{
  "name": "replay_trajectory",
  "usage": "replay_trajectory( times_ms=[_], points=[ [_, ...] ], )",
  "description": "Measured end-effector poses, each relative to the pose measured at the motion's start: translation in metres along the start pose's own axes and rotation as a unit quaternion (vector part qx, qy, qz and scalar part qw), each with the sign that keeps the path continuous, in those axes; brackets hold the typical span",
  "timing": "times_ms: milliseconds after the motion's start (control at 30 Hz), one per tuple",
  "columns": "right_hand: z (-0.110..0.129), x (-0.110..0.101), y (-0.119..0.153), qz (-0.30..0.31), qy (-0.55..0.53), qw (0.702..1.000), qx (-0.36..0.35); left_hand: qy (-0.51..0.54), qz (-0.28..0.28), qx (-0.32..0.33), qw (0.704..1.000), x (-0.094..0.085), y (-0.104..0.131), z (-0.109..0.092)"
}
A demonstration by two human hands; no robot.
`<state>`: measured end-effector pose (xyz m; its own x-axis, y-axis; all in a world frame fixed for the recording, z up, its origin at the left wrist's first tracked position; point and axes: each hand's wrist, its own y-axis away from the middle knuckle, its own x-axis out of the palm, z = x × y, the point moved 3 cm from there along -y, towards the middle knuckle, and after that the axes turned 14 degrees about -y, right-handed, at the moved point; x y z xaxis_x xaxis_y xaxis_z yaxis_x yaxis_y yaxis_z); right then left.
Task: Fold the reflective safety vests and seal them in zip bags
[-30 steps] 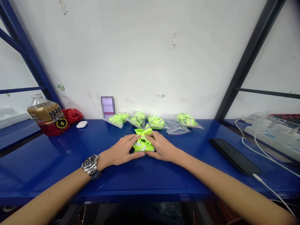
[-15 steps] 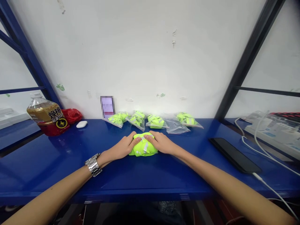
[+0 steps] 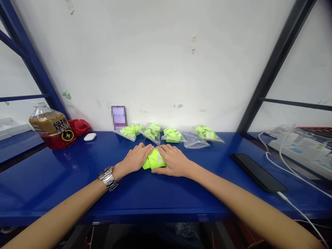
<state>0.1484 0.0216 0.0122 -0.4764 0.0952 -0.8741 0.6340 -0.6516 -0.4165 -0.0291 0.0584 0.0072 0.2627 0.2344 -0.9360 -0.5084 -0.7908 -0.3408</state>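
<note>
A folded fluorescent yellow-green reflective vest (image 3: 155, 160) with silvery strips lies bundled on the blue table (image 3: 145, 195). My left hand (image 3: 137, 156), below a metal wristwatch, covers its left side with the fingers closed over it. On the other side my right hand (image 3: 174, 160) grips the bundle, thumb along the near edge and fingers over the top. Both palms hide parts of the cloth. Just behind, similar yellow-green bundles in clear plastic bags, such as this bagged bundle (image 3: 172, 134), stand in a row. Among them lies a flat clear zip bag (image 3: 195, 141).
Along the left are a large drink bottle (image 3: 50, 128), a red plastic bag (image 3: 80, 127) and a white earphone case (image 3: 90, 137). A phone (image 3: 119, 117) with a blurred screen leans on the wall. To the right lies a black phone (image 3: 259, 172) on a white cable (image 3: 298, 211).
My right hand has shifted from thumb on top to wrapping the vest's right side, thumb at the near edge. My left hand now lies flatter over its left side. The bundle looks more compact.
</note>
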Motion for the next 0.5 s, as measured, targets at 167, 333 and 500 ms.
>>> replay_trajectory(
  times_ms=[167, 333, 500],
  points=[
    [-0.017, 0.005, -0.001, 0.022, -0.017, 1.0, 0.004, 0.027, -0.035, 0.086, 0.995, -0.008, 0.0, -0.019],
    [-0.018, 0.006, -0.002, 0.028, -0.03, 0.999, -0.009, 0.022, 0.11, 0.112, 0.987, -0.012, 0.0, -0.022],
    [-0.015, 0.004, -0.001, 0.029, -0.041, 0.999, 0.012, -0.004, 0.125, 0.14, 0.982, -0.02, -0.009, -0.019]
  ],
)
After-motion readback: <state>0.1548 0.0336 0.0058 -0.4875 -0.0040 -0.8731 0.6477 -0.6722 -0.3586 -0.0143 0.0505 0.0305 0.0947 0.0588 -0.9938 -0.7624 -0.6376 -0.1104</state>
